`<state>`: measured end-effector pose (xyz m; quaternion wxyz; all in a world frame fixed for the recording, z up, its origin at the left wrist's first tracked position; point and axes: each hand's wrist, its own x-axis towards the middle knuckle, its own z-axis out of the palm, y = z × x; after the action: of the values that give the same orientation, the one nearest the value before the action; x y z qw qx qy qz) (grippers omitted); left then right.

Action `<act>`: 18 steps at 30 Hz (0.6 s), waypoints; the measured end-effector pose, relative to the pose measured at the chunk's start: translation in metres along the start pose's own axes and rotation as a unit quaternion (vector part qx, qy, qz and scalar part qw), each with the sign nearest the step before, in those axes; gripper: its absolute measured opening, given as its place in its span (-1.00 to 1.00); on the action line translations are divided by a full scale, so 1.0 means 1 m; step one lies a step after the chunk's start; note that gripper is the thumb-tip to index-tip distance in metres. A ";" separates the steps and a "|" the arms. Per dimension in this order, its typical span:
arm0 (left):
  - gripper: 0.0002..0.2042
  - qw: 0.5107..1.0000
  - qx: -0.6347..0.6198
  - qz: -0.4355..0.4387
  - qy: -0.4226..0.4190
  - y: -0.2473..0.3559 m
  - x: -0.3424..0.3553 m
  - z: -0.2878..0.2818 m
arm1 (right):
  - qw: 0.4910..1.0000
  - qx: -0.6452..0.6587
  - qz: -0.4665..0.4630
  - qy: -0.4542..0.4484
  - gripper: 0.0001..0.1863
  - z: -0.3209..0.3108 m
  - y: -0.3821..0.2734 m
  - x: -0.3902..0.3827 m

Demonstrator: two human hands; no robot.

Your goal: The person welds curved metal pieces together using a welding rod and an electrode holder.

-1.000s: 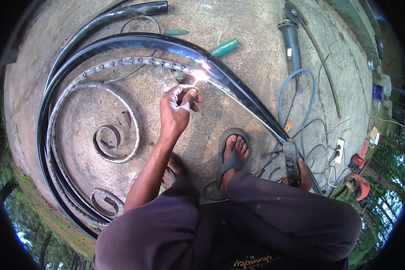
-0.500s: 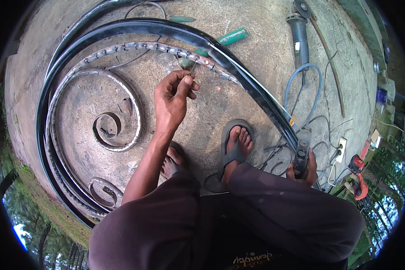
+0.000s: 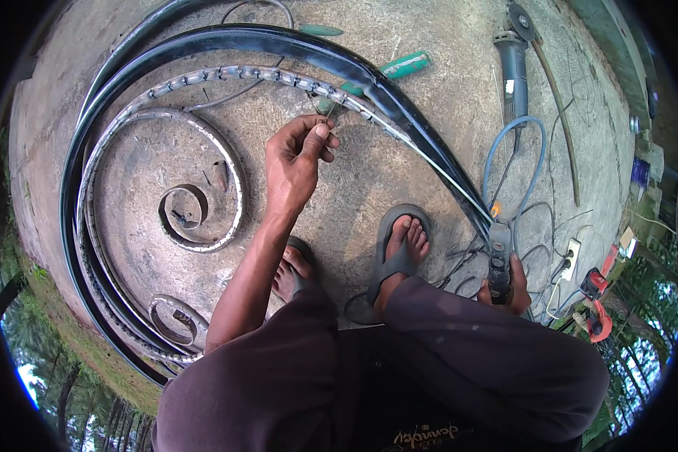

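Note:
My left hand (image 3: 297,154) pinches a thin wire (image 3: 328,113) beside a curved silver metal strip (image 3: 248,73) with short dark bits along it. My right hand (image 3: 509,290) grips a dark welding holder (image 3: 499,252), with a long pale rod (image 3: 452,177) running up-left from it to the strip. A black curved metal piece (image 3: 320,53) lies just outside the strip. A green bar (image 3: 403,65) lies partly under both. The strip's inner scroll (image 3: 237,173) curls at the left.
An angle grinder (image 3: 514,75) lies upper right, near a blue cable loop (image 3: 538,151) and brown rod (image 3: 557,113). A white power strip (image 3: 569,260) and red tools (image 3: 596,286) sit at right. My feet (image 3: 407,248) are in sandals on concrete (image 3: 354,181), below my left hand.
The bright glow and sparks seen a second ago have gone. The rod's far end has moved down toward the strip since half a second ago. My left hand still pinches the wire.

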<state>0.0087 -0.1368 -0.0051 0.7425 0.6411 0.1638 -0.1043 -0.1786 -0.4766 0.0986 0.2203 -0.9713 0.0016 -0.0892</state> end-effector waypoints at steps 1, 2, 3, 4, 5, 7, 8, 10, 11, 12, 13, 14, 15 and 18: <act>-0.81 1.000 -0.003 -0.002 -0.001 0.001 -0.001 -0.001 | 1.000 -0.006 0.012 -0.007 -0.32 -0.001 0.001 -0.004; -0.81 1.000 -0.002 -0.003 0.000 0.001 -0.001 -0.002 | 1.000 -0.012 0.025 -0.014 -0.33 -0.002 0.001 -0.005; -0.81 1.000 -0.002 -0.003 -0.005 -0.001 0.001 0.000 | 0.999 -0.015 0.027 -0.013 -0.33 -0.001 0.000 -0.004; -0.81 1.000 -0.001 -0.002 -0.010 -0.002 0.002 0.002 | 1.000 -0.023 0.014 -0.001 -0.33 0.001 -0.002 0.000; -0.81 1.000 -0.001 -0.003 -0.013 -0.003 0.002 0.004 | 0.999 -0.031 0.000 0.011 -0.34 0.001 -0.003 0.001; -0.80 1.000 0.002 -0.010 -0.011 -0.004 0.003 0.004 | 0.999 -0.034 0.004 0.010 -0.33 0.001 -0.003 0.000; -0.80 1.000 0.002 -0.010 -0.011 -0.005 0.003 0.004 | 0.999 -0.037 0.008 0.009 -0.33 0.002 -0.002 -0.001; -0.81 1.000 -0.011 -0.011 -0.011 -0.004 0.003 0.004 | 0.998 -0.052 -0.007 0.021 -0.33 0.004 0.003 -0.002; -0.81 1.000 -0.011 -0.011 -0.008 -0.002 0.003 0.004 | 0.998 -0.059 -0.015 0.027 -0.33 0.004 0.003 -0.002; -0.82 1.000 0.004 -0.012 -0.003 0.002 0.002 0.005 | 0.997 -0.068 -0.022 0.032 -0.33 0.004 0.002 -0.001; -0.82 1.000 0.018 -0.013 0.003 0.004 0.002 0.005 | 0.999 -0.050 -0.005 0.013 -0.33 0.002 -0.001 0.000; -0.83 1.000 0.022 -0.019 0.002 0.001 0.003 0.004 | 0.999 -0.033 0.012 -0.006 -0.33 -0.001 -0.005 0.001; -0.83 1.000 0.021 -0.018 0.004 0.003 0.002 0.003 | 0.999 -0.032 0.010 -0.006 -0.33 -0.004 -0.008 0.003; -0.82 1.000 0.002 -0.005 -0.002 0.007 0.000 0.004 | 0.997 0.030 0.044 -0.055 -0.32 -0.011 -0.009 0.001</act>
<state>0.0120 -0.1400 0.0012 0.7412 0.6413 0.1654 -0.1095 -0.1802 -0.4732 0.1120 0.2524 -0.9668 0.0294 -0.0262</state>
